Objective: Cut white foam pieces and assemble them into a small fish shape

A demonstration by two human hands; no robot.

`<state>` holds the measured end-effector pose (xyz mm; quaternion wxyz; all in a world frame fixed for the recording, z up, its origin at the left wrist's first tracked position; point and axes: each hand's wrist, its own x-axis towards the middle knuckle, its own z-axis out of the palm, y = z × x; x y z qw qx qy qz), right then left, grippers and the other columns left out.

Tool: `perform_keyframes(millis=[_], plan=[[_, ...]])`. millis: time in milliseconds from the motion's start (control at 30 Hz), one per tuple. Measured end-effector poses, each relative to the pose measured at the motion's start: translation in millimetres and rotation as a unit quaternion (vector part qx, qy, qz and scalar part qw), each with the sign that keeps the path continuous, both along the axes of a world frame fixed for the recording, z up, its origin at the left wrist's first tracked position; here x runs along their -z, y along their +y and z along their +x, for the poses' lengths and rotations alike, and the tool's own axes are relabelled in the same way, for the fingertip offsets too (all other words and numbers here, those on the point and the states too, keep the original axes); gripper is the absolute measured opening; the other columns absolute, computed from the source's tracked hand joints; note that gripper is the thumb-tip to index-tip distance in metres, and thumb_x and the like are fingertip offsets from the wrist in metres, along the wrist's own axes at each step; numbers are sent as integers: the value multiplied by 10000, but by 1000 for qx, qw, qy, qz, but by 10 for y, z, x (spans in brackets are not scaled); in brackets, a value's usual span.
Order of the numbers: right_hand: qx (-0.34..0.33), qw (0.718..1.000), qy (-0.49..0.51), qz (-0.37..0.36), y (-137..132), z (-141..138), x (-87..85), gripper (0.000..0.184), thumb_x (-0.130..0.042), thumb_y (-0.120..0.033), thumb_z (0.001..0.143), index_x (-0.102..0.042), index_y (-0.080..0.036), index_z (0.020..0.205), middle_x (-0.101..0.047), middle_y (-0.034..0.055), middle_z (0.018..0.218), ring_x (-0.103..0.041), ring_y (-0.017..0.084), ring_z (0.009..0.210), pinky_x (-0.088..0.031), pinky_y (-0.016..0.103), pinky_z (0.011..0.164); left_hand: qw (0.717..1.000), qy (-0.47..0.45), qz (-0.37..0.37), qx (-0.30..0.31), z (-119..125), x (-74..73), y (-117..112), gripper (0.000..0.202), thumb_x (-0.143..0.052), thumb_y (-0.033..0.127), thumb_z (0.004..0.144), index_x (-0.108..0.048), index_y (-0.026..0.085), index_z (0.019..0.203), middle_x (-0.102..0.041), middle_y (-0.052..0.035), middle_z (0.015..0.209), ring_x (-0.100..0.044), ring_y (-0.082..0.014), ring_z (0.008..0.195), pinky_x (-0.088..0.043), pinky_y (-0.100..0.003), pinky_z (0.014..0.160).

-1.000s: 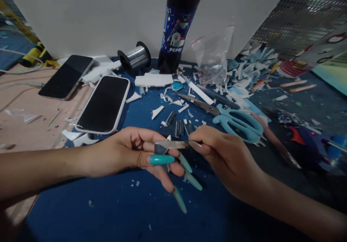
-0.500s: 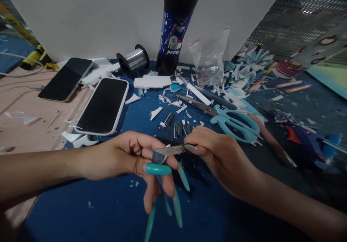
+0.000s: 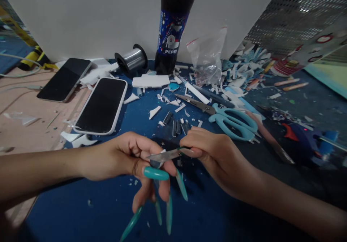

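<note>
My left hand (image 3: 146, 162), with long turquoise nails, pinches a small dark grey piece (image 3: 155, 164) between thumb and fingers; its exact kind is hidden. My right hand (image 3: 208, 149) is closed on a thin knife blade (image 3: 165, 156), whose pointed end lies across the small piece and points left. The blade's rear end is hidden in my right fingers. Just beyond the hands lie several small dark strips (image 3: 176, 127) with pale edges. Light blue scissors (image 3: 234, 122) rest past my right hand.
Two phones (image 3: 101, 106) (image 3: 65, 79) lie at the left. Behind stand a wire spool (image 3: 132, 59), a Pepsi bottle (image 3: 172, 32) and a clear zip bag (image 3: 207, 59). White and blue scraps (image 3: 249, 64) pile at the back right. A dark blue glue gun (image 3: 303, 137) is at the right.
The blade has moved slightly left and down over the small piece, with my right hand following. My left hand's lower fingers have swung left. The whole view has shifted slightly.
</note>
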<state>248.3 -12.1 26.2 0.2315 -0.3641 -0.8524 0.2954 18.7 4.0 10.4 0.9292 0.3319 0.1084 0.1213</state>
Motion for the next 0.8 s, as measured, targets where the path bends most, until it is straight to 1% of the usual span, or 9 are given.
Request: perform_keyframes(millis=[133, 233, 300, 367, 433, 500, 600, 700, 800], plan=[[5, 999, -28, 20, 0, -13, -34, 348, -340, -199, 1018, -434, -195, 682, -437, -32, 608, -419, 110, 581, -311, 250, 577, 1000, 14, 3, 8, 4, -7, -8, 213, -522, 74, 943, -697, 150, 1039, -781, -67, 880, -706, -115, 518, -557, -207, 578], [-5, 998, -25, 58, 19, 2, -20, 296, -385, -108, 973, -453, -187, 695, -442, -31, 617, -413, 106, 583, -302, 237, 554, 1000, 19, -1, 23, 3, -20, -15, 230, -521, 79, 944, -693, 160, 1073, -782, -65, 890, -709, -119, 523, -563, -212, 583], [-14, 997, -18, 79, 35, 20, 1, 273, -406, -100, 961, -467, -184, 708, -453, -26, 629, -414, 108, 593, -301, 231, 543, 999, 19, -7, 38, -1, -33, -18, 230, -532, 90, 940, -691, 160, 1090, -783, -72, 892, -716, -132, 531, -571, -225, 590], [-18, 996, -18, 80, 43, 37, 13, 265, -407, -142, 980, -483, -186, 730, -467, -20, 642, -426, 114, 606, -311, 233, 542, 999, 14, -10, 43, -6, -42, -18, 224, -545, 95, 936, -692, 161, 1092, -785, -77, 901, -726, -145, 549, -580, -239, 608], [-5, 997, -24, 68, 41, 47, 10, 281, -386, -193, 1004, -471, -197, 737, -464, -19, 641, -425, 120, 602, -321, 243, 544, 999, 9, -13, 37, -10, -38, -17, 223, -546, 93, 937, -693, 163, 1090, -786, -77, 914, -736, -152, 573, -585, -241, 618], [24, 998, -21, 56, 32, 54, 0, 312, -359, -224, 1018, -426, -208, 715, -452, -21, 631, -418, 119, 589, -327, 252, 545, 999, 5, -13, 33, -11, -22, -16, 229, -533, 93, 946, -689, 164, 1098, -785, -79, 940, -746, -159, 606, -591, -243, 630], [73, 997, 11, 36, 13, 61, -12, 340, -342, -269, 1031, -391, -212, 700, -447, -26, 636, -425, 106, 575, -336, 253, 542, 1000, -7, -7, 20, -14, 12, -17, 221, -544, 125, 955, -676, 160, 1129, -774, -88, 1018, -762, -177, 682, -607, -275, 709], [111, 990, 86, -24, -18, 57, -27, 386, -304, -357, 1045, -412, -212, 705, -413, -41, 629, -413, 86, 539, -359, 250, 543, 1000, 2, 0, -14, -19, 37, -22, 238, -602, 136, 929, -662, 149, 1160, -760, -86, 1075, -766, -185, 783, -602, -301, 818], [113, 978, 132, -117, -57, 41, -67, 467, -263, -474, 1032, -434, -208, 689, -379, -44, 622, -406, 81, 538, -381, 246, 558, 999, 18, 7, -46, -20, 50, -23, 238, -626, 113, 911, -661, 141, 1145, -770, -71, 1046, -763, -179, 817, -599, -304, 844]])
